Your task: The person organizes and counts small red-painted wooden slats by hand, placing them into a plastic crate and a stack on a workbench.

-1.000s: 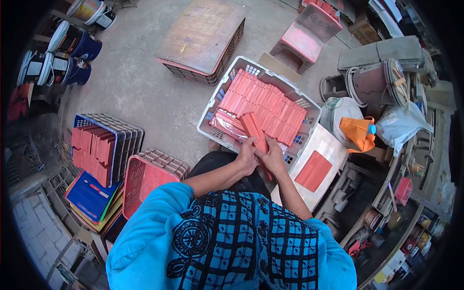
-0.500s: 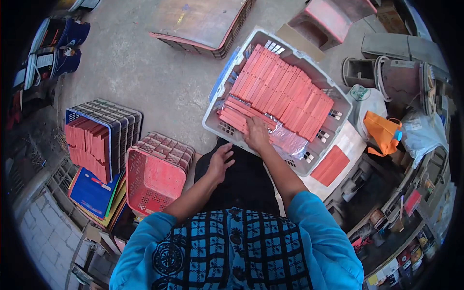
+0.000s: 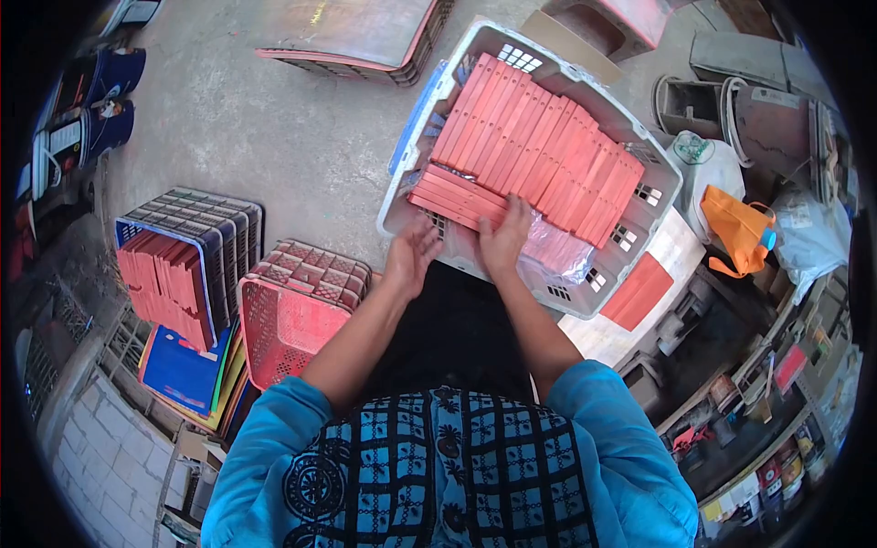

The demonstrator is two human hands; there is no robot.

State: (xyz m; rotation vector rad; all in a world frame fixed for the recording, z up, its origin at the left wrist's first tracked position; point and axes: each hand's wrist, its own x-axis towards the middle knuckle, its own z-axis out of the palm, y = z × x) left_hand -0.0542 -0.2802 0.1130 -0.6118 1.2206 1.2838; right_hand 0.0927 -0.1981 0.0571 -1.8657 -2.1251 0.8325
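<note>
Grey concrete floor (image 3: pixel 274 137) spreads across a cluttered workroom, with a board-topped crate (image 3: pixel 352 32) near 11 o'clock from where I sit. At 1 o'clock, just beyond my knees, a grey plastic crate (image 3: pixel 660 183) holds red strips in two groups. My right hand (image 3: pixel 504 239) is the nearer to the short stack of strips (image 3: pixel 454 195), touching its 4 o'clock end; thumb and fingers lie close about that end, though I cannot tell whether they pinch it. My left hand (image 3: pixel 413 258), fingers spread and holding nothing, hovers by the crate's near side, the stack at 1 o'clock from it. The stack's long axis runs from 10 to 4 o'clock, crosswise to the strips in the long row (image 3: pixel 539 146) beyond. Clear plastic film (image 3: pixel 557 248) lies at 4 o'clock from my right hand. From me, a pale board (image 3: pixel 594 340) bearing a red slab (image 3: pixel 639 292) is at 2 o'clock, an orange bag (image 3: pixel 734 233) farther out; a red crate (image 3: pixel 283 321) and a blue-rimmed crate (image 3: pixel 239 228) stand toward 10 o'clock.
</note>
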